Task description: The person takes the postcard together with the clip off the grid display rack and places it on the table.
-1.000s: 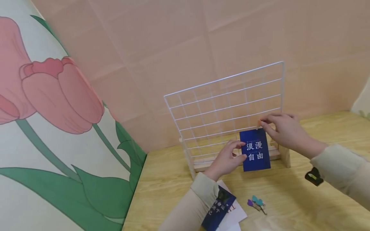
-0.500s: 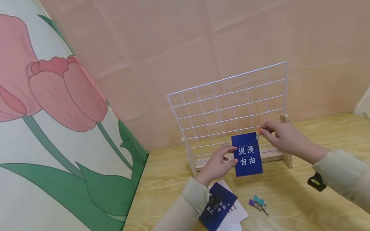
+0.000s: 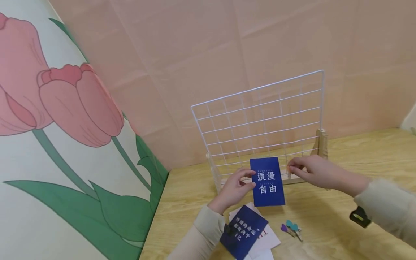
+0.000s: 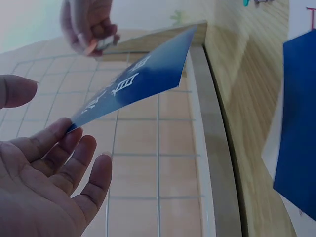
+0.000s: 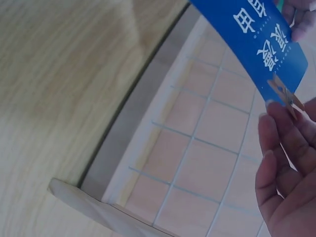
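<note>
My left hand (image 3: 232, 189) holds a blue card (image 3: 267, 196) with white characters by its left edge, in front of the wire grid. The left wrist view has the card (image 4: 133, 81) seen at a slant, its near corner at the fingertips. Right of the card, my right hand (image 3: 316, 171) pinches a small wooden clothespin (image 5: 286, 95) with an orange end. A narrow gap lies between clothespin and card in the head view, while the right wrist view shows the clothespin's tip overlapping the card's edge.
The white wire grid (image 3: 260, 117) stands on a wooden base with a side post (image 3: 322, 142) at right. Another blue card (image 3: 245, 231) lies on white cards (image 3: 271, 238) at the front. Beside them lie several small clips (image 3: 291, 226) with teal and purple tops.
Both hands have moved down and left, bringing the card lower and away from the grid. The clothespin has come off the card's top right corner and is now beside its right edge.
</note>
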`<state>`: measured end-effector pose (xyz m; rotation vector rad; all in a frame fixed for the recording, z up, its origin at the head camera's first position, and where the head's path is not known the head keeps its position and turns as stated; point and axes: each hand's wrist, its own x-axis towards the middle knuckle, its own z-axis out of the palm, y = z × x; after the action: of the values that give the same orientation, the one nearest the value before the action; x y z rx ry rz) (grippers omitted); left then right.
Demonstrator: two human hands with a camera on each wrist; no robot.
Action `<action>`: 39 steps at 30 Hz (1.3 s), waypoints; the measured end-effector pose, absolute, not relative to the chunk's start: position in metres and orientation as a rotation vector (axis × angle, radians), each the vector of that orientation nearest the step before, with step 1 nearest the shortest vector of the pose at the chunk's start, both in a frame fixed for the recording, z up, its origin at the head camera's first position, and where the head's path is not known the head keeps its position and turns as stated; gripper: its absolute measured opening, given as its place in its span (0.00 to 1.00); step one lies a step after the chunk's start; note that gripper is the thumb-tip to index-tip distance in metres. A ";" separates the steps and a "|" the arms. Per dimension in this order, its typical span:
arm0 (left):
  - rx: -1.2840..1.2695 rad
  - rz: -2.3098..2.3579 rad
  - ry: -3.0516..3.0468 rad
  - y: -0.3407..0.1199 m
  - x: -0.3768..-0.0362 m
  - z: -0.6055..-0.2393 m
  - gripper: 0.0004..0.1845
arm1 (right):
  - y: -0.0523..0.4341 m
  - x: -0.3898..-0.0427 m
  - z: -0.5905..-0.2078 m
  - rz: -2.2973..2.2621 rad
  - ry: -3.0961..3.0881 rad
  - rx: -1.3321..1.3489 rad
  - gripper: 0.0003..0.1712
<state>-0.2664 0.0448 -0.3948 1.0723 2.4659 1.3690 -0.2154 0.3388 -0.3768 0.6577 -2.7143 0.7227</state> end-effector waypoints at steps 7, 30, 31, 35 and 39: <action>0.999 1.360 2.459 0.026 -0.265 -0.405 0.17 | 0.335 -0.213 -0.394 0.774 -2.705 0.833 0.05; 0.854 1.288 2.397 -0.018 -0.258 -0.434 0.14 | 0.311 -0.194 -0.441 0.930 -2.871 1.106 0.05; 0.842 1.286 2.401 -0.019 -0.258 -0.435 0.14 | 0.310 -0.193 -0.442 0.931 -2.869 1.119 0.05; 0.808 1.288 2.396 -0.023 -0.258 -0.440 0.12 | 0.307 -0.192 -0.449 0.962 -2.865 1.158 0.04; 0.757 1.297 2.351 -0.026 -0.255 -0.449 0.10 | 0.305 -0.190 -0.458 0.961 -2.828 1.209 0.06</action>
<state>-0.2545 -0.0259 -0.4490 0.7573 2.3512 1.2968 -0.1903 0.3049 -0.4580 1.2088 -2.8283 0.9607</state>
